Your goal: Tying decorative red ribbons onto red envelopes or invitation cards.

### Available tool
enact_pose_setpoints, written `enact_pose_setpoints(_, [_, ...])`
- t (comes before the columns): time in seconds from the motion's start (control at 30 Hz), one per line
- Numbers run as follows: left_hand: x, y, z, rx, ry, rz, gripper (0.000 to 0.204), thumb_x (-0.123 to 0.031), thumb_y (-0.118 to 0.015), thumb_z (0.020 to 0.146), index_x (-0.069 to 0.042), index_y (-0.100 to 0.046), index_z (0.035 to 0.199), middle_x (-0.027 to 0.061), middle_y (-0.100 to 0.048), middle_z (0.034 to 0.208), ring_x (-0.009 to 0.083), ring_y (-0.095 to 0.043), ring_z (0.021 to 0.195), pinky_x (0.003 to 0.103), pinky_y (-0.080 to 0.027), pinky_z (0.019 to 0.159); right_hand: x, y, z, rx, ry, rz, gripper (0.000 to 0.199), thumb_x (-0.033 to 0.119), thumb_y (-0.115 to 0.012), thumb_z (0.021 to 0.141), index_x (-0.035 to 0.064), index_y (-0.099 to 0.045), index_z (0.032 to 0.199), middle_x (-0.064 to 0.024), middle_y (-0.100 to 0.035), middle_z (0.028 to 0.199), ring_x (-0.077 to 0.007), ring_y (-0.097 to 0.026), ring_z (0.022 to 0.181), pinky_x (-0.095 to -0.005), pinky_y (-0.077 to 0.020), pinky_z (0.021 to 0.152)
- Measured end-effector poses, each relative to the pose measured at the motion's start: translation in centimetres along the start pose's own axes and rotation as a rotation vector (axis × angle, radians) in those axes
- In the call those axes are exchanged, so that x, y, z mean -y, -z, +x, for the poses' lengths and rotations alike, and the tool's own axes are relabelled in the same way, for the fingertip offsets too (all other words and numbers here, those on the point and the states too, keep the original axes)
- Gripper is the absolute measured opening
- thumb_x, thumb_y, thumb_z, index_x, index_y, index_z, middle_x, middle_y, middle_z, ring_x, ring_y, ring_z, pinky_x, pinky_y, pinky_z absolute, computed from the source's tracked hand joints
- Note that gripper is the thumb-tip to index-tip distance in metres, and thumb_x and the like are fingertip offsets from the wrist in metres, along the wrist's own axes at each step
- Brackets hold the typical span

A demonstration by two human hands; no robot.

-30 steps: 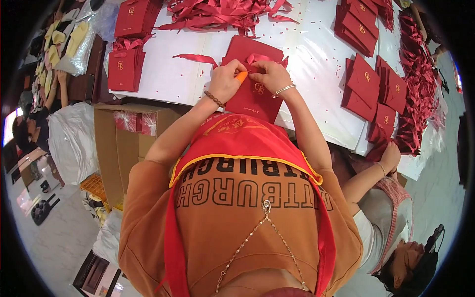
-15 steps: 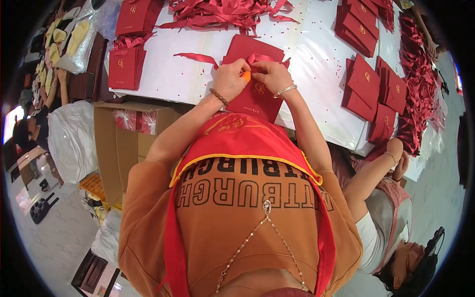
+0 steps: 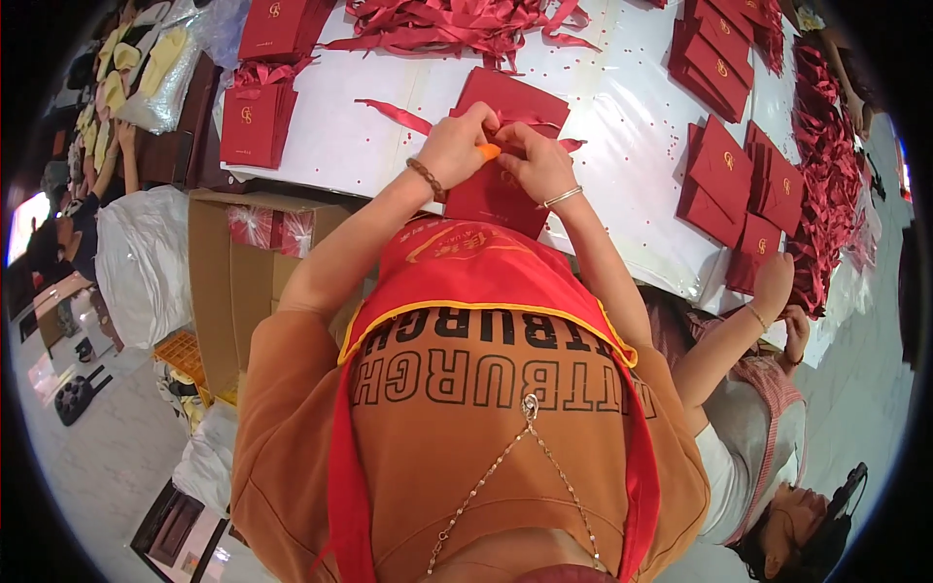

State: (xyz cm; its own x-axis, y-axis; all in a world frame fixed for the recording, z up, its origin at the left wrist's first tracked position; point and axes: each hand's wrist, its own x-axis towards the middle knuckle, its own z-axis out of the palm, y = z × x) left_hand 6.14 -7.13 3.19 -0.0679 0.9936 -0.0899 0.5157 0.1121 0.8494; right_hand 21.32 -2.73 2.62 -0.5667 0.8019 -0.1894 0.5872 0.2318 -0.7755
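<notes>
A dark red flat paper bag (image 3: 505, 107) lies on the white table (image 3: 622, 126) right in front of me. Both my hands rest on its near half. My left hand (image 3: 457, 146), with a bead bracelet at the wrist and an orange cover on one fingertip, pinches a red ribbon (image 3: 394, 115) that trails off to the left of the bag. My right hand (image 3: 535, 160), with a thin bangle, presses the ribbon's other part against the bag, fingers closed on it.
Stacks of red bags (image 3: 258, 121) lie at the left and more red bags (image 3: 729, 165) at the right, with heaps of red ribbon (image 3: 457, 24) at the back. An open cardboard box (image 3: 233, 282) stands below the table's left edge. Another person (image 3: 758, 428) works at the right.
My hands stay on the bag, fingers shifting slightly on the ribbon. The other person's hands at the right have moved up to the stack of bags.
</notes>
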Motion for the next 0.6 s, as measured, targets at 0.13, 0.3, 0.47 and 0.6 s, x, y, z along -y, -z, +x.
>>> enact_pose_setpoints(0.13, [-1.2,2.2,0.7,0.191,0.057,0.254,0.016,-0.023,-0.059,0.075,-0.008,-0.059,0.082,0.0046,-0.057,0.065,0.0184,-0.054,0.052,0.031,-0.041,0.053,0.2,-0.1,-0.6,-0.121,0.122,-0.195,0.018,0.022,-0.064,0.071,0.0101,-0.056,0.082,-0.0037,-0.062,0.075,-0.022,-0.058,0.069,-0.0358,-0.0397,0.066])
enact_pose_setpoints(0.3, [-1.0,3.8,4.0,0.458,-0.02,0.593,0.03,-0.037,-0.053,0.076,-0.009,-0.063,0.083,0.0084,-0.056,0.09,0.0184,-0.057,0.066,0.04,-0.04,0.073,0.5,-0.7,-1.8,-0.306,0.34,-0.399,0.017,0.023,-0.066,0.069,0.0143,-0.054,0.078,0.001,-0.056,0.065,-0.0157,-0.053,0.064,-0.0343,-0.0316,0.07])
enact_pose_setpoints(0.47, [-1.2,4.1,7.0,0.979,0.134,0.365,0.026,-0.025,-0.057,0.07,-0.004,-0.065,0.082,0.008,-0.054,0.085,0.0192,-0.056,0.066,0.035,-0.044,0.068,0.5,-1.0,-2.1,-0.397,0.493,-0.427,0.013,0.023,-0.064,0.071,0.0156,-0.058,0.079,0.0031,-0.054,0.064,-0.0142,-0.051,0.062,-0.0319,-0.0312,0.068])
enact_pose_setpoints(0.6, [0.3,2.8,7.7,0.959,0.031,0.4,0.022,-0.018,-0.059,0.067,-0.001,-0.064,0.079,0.0077,-0.054,0.081,0.018,-0.054,0.066,0.029,-0.043,0.06,0.4,-0.9,-2.2,-0.386,0.515,-0.44,0.012,0.022,-0.064,0.072,0.016,-0.058,0.081,0.0035,-0.054,0.064,-0.0138,-0.051,0.062,-0.0312,-0.031,0.068])
